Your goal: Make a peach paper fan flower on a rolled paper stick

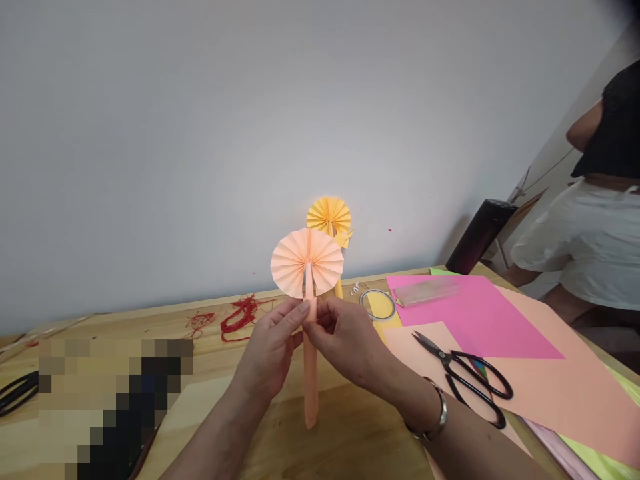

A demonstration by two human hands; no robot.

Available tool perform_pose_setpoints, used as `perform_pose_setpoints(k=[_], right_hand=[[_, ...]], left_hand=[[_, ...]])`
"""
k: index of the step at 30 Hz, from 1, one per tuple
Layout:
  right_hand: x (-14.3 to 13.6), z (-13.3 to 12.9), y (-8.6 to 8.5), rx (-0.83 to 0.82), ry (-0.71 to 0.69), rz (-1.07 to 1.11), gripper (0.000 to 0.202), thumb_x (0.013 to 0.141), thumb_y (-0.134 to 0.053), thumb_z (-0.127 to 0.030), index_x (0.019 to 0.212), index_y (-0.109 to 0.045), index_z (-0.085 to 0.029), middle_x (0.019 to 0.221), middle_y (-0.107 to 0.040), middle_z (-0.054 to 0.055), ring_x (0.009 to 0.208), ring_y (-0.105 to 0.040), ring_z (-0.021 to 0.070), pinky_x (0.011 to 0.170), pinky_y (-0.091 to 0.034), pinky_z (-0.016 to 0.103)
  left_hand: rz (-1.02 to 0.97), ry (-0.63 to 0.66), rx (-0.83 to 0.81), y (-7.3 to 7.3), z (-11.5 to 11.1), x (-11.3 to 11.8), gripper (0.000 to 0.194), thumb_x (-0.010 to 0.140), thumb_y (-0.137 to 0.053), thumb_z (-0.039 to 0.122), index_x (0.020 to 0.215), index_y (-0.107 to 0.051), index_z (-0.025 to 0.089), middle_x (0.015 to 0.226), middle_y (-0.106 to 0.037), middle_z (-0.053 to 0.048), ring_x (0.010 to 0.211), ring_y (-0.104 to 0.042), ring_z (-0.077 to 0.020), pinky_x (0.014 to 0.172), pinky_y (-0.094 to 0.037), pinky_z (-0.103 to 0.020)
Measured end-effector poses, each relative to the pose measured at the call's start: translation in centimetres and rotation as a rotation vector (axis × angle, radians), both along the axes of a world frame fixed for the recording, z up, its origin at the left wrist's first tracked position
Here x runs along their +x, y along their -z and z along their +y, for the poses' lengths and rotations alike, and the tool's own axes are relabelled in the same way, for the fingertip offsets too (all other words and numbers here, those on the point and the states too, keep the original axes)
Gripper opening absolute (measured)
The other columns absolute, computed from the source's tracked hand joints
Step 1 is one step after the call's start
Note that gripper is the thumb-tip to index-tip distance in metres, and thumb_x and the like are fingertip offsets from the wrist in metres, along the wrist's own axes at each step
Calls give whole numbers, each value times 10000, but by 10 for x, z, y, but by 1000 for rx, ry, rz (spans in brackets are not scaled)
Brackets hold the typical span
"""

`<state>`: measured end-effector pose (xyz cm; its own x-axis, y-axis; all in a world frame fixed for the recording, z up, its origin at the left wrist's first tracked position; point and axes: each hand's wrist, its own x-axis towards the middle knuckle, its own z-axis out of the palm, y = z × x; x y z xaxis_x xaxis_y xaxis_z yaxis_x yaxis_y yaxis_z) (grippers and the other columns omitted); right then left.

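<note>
A peach paper fan (290, 263) with a pleated round head and a long folded paper handle is held upright in front of me. My left hand (277, 343) grips the handle just under the head, thumb on its front. From the other side, my right hand (345, 337) pinches the handle at about the same height, its fingertips partly hidden. The handle's lower end hangs down over the table. Behind it, a yellow-orange paper fan (327, 212) stands near the wall, partly covered by the peach one.
Black-handled scissors (445, 360) lie on peach paper, beside a pink sheet (490, 313). A roll of tape (379, 305) and red string (240, 320) rest on the wooden table (200, 407). Another person (595, 220) stands at the right, near a black cylinder (480, 237).
</note>
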<state>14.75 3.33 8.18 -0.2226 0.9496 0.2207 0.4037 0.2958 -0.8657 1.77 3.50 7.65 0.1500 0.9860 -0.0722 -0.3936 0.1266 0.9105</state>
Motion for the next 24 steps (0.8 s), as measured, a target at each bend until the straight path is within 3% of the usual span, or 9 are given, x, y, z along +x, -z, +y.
perform_pose_setpoints(k=[17, 21, 24], right_hand=[[1, -5, -8, 2, -93, -6, 160, 854, -501, -297, 860, -629, -200, 770, -678, 3, 662, -598, 118, 563, -399, 214], [6, -9, -6, 1, -171, -177, 271, 804, -564, -422, 676, -630, -193, 595, -612, -14, 525, -510, 105, 469, -320, 220], [6, -11, 0, -8, -208, -255, 294, 766, -604, -434, 601, -599, -190, 534, -575, -19, 471, -470, 98, 433, -264, 225]], left_hand=[[-180, -98, -91, 2, 2, 4, 153, 674, -716, 229, 771, -716, 110, 726, -710, -83, 754, -663, -227, 672, -518, -316], [-195, -231, -117, 0, 6, -4, 104, 720, -671, 190, 790, -707, 122, 810, -719, -92, 816, -666, -224, 708, -546, -335], [-220, -254, -113, -4, 5, -8, 99, 766, -616, 161, 791, -696, 108, 816, -717, -101, 800, -672, -211, 739, -555, -349]])
